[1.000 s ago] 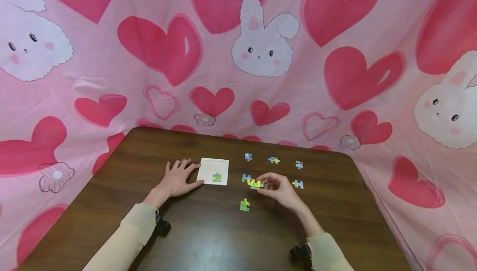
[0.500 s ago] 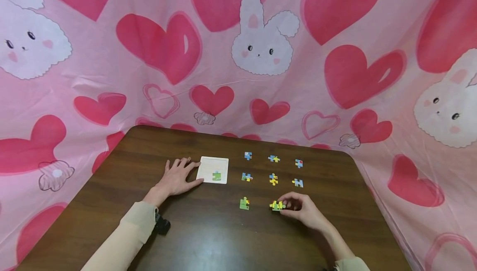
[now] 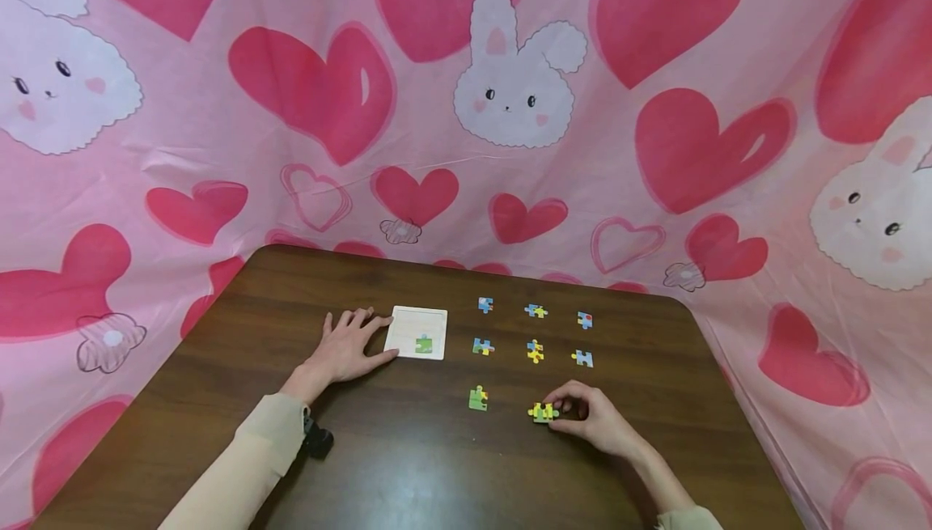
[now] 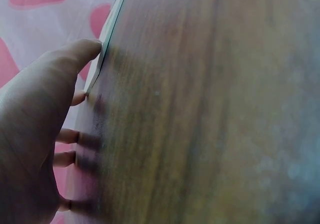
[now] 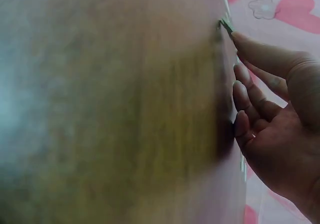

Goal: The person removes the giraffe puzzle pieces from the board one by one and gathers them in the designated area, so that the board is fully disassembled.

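Observation:
In the head view my left hand [image 3: 348, 354] lies with fingers spread beside a small white square puzzle tray [image 3: 408, 328]. Its thumb and index finger touch the tray's left edge; the left wrist view shows the thumb [image 4: 82, 52] against that edge. One green puzzle piece [image 3: 424, 344] lies in the tray's lower right part. My right hand [image 3: 593, 418] pinches a yellow and green puzzle piece [image 3: 543, 413] between thumb and index finger, low over the table. In the right wrist view that piece [image 5: 226, 25] appears edge-on, with the other fingers curled.
Loose puzzle pieces lie spaced in rows on the brown wooden table [image 3: 408, 449]. A green piece [image 3: 477, 398] lies left of my right hand. Beyond it are a yellow piece [image 3: 535, 351] and a blue piece [image 3: 582, 358]. A pink heart-patterned cloth [image 3: 429, 133] hangs behind the table.
My right hand has moved right and nearer to me with the pinched piece, uncovering a yellow piece in the middle row. In the last half second it shifted slightly nearer. My left hand stays put.

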The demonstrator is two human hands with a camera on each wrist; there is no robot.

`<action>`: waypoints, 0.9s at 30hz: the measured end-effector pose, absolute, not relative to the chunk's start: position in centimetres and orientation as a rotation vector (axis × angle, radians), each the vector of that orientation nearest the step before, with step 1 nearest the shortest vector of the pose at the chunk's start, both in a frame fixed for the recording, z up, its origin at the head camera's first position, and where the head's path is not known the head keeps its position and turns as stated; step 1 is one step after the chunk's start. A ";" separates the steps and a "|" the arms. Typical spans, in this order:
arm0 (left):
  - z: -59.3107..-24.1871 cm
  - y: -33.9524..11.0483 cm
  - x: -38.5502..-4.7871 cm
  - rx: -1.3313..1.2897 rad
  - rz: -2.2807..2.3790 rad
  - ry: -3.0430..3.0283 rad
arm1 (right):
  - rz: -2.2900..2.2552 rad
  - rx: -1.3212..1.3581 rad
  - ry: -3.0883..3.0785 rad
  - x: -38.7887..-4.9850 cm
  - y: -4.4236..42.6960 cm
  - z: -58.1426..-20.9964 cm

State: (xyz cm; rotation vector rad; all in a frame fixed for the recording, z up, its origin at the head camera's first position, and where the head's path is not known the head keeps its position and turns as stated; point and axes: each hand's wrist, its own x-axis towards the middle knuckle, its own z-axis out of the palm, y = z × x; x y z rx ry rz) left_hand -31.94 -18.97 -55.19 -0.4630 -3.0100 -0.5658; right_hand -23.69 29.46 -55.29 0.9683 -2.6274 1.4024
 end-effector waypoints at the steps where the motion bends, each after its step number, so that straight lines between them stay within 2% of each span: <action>1: -55.2 -19.0 -31.9 -0.463 -0.567 -3.010 | 1.401 0.967 -2.625 -23.7 29.5 -55.4; 6: -55.3 -19.0 -31.8 -0.475 -0.578 -2.992 | 1.358 0.939 -2.622 -23.7 29.0 -55.4; 14: -55.3 -18.9 -31.3 -0.491 -0.629 -2.989 | 1.335 0.808 -2.719 -24.4 25.6 -53.2; 27: -55.1 -18.7 -31.2 -0.491 -0.582 -3.056 | 1.358 0.904 -2.834 -29.8 16.9 -51.4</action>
